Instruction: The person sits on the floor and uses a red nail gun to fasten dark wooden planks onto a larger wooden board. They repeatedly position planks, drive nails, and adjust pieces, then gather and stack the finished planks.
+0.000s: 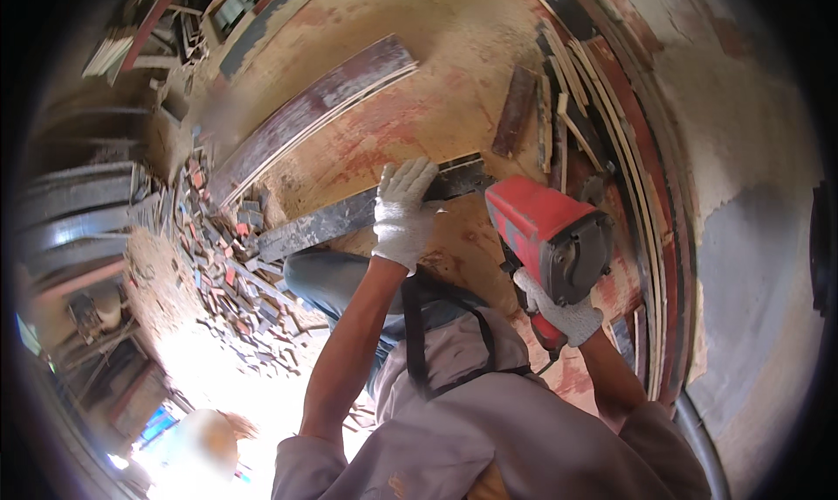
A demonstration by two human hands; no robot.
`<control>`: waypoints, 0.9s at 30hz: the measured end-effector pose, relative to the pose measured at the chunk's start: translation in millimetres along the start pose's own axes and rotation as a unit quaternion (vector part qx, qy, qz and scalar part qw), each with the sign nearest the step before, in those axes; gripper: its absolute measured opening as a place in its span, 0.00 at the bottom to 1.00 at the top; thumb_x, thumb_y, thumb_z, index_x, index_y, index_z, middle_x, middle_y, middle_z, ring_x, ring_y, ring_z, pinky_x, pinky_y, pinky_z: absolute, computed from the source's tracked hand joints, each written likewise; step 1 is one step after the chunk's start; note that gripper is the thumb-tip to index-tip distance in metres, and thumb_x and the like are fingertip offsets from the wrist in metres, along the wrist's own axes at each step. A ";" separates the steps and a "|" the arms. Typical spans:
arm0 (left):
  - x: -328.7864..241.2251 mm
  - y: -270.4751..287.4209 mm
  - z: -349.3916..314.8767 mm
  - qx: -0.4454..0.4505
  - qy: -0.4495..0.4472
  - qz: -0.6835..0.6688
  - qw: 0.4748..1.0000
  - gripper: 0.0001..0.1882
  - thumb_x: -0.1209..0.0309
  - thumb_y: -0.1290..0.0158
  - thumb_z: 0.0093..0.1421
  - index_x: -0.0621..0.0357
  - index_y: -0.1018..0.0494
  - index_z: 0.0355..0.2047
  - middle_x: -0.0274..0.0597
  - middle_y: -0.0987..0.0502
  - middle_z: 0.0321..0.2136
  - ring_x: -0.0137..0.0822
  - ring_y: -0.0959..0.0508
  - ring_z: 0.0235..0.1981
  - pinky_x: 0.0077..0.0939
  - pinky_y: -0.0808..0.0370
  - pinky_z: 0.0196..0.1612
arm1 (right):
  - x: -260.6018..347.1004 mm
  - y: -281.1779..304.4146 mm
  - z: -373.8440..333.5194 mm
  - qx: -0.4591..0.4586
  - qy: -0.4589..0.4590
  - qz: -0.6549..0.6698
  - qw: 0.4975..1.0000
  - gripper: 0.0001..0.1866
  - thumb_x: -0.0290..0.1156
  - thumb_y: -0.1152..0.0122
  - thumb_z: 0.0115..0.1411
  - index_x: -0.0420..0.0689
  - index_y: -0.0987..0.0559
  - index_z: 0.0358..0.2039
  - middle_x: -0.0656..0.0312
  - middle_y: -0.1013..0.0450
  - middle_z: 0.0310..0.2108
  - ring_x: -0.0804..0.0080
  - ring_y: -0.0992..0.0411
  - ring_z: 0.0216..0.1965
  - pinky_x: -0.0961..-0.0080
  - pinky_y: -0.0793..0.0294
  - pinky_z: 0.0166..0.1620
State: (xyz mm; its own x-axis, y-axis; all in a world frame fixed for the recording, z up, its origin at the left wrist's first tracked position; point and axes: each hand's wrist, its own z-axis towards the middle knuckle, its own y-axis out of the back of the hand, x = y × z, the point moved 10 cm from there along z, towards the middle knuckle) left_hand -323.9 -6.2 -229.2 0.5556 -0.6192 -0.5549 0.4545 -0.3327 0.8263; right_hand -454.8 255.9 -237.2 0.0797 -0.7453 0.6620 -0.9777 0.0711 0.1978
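Observation:
My left hand [403, 207], in a whitish work glove, lies flat with its fingers stretched out on a long dark board [327, 222]. The board runs slantwise in front of my bent leg, and its face is scuffed and speckled. My right hand [563, 312], also gloved, is wrapped round the grip of a bulky power tool [541, 216] with a red housing and a black round end. A cord hangs from the tool's handle. The tool is over the board's right end, and its working part is hidden from view.
A wide reddish-brown plank [319, 111] lies beyond the board. Short offcuts are heaped [236, 282] at the left. Long strips [633, 168] stand along the wall at the right, with a short brown piece [517, 111] beside them. Stacked dark boards [78, 207] fill the far left.

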 end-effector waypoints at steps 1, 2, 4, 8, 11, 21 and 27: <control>-2.7 1.5 -0.7 0.002 0.007 -0.001 1.000 0.38 0.70 0.27 0.41 0.52 0.21 0.57 0.45 0.21 0.58 0.47 0.25 0.62 0.52 0.35 0.70 | 3.7 0.2 6.3 0.023 -0.020 -0.056 0.998 0.27 0.45 0.40 0.70 0.53 0.29 0.67 0.61 0.32 0.68 0.60 0.39 0.71 0.58 0.43 0.73; -4.7 2.8 0.3 0.005 0.012 -0.002 1.000 0.37 0.70 0.27 0.41 0.52 0.21 0.56 0.45 0.21 0.58 0.47 0.25 0.62 0.52 0.36 0.70 | -3.3 -1.0 9.7 0.036 -0.024 -0.053 0.998 0.25 0.44 0.39 0.70 0.53 0.27 0.65 0.61 0.31 0.66 0.59 0.37 0.70 0.57 0.41 0.72; -1.7 3.3 -1.6 0.012 0.019 -0.010 1.000 0.36 0.70 0.28 0.43 0.52 0.22 0.57 0.45 0.22 0.59 0.47 0.25 0.62 0.52 0.37 0.71 | 8.8 2.8 8.8 0.028 -0.014 -0.071 0.997 0.22 0.44 0.39 0.69 0.53 0.24 0.62 0.60 0.28 0.63 0.57 0.34 0.68 0.55 0.37 0.70; 0.1 3.9 -2.8 0.018 0.026 -0.016 0.999 0.37 0.70 0.29 0.43 0.53 0.24 0.57 0.43 0.22 0.59 0.46 0.26 0.63 0.51 0.38 0.71 | 20.8 4.7 5.7 0.005 0.038 -0.117 0.992 0.19 0.42 0.39 0.69 0.52 0.21 0.58 0.58 0.24 0.58 0.54 0.30 0.62 0.54 0.32 0.64; 1.4 9.1 -3.9 0.000 0.011 -0.048 0.999 0.37 0.71 0.28 0.42 0.54 0.24 0.56 0.43 0.22 0.59 0.46 0.27 0.64 0.52 0.38 0.72 | 14.6 -0.9 16.3 0.012 0.038 -0.104 0.994 0.18 0.42 0.39 0.69 0.50 0.21 0.56 0.57 0.23 0.55 0.54 0.28 0.60 0.54 0.31 0.63; 61.5 42.3 -34.0 -0.058 -0.007 -0.115 0.992 0.38 0.68 0.24 0.37 0.55 0.20 0.52 0.44 0.19 0.55 0.47 0.23 0.61 0.49 0.35 0.71 | 52.0 -25.0 24.7 0.068 -0.001 -0.076 0.995 0.20 0.43 0.35 0.67 0.48 0.22 0.54 0.60 0.22 0.45 0.67 0.24 0.45 0.61 0.25 0.50; 70.3 32.4 -35.5 -0.035 0.030 -0.117 0.992 0.35 0.68 0.24 0.37 0.53 0.18 0.51 0.42 0.19 0.55 0.45 0.23 0.61 0.48 0.34 0.71 | 85.6 -43.3 31.3 0.087 -0.014 -0.040 0.995 0.18 0.39 0.35 0.66 0.49 0.23 0.54 0.66 0.23 0.33 0.77 0.25 0.28 0.70 0.24 0.34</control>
State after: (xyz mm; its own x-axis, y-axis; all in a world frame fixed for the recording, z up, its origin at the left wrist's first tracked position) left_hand -245.4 -35.3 -244.9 0.4687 -0.4870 -0.7370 0.6221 -0.4103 0.6668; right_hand -411.7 168.3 -211.7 0.1564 -0.7618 0.6287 -0.9874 -0.1041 0.1195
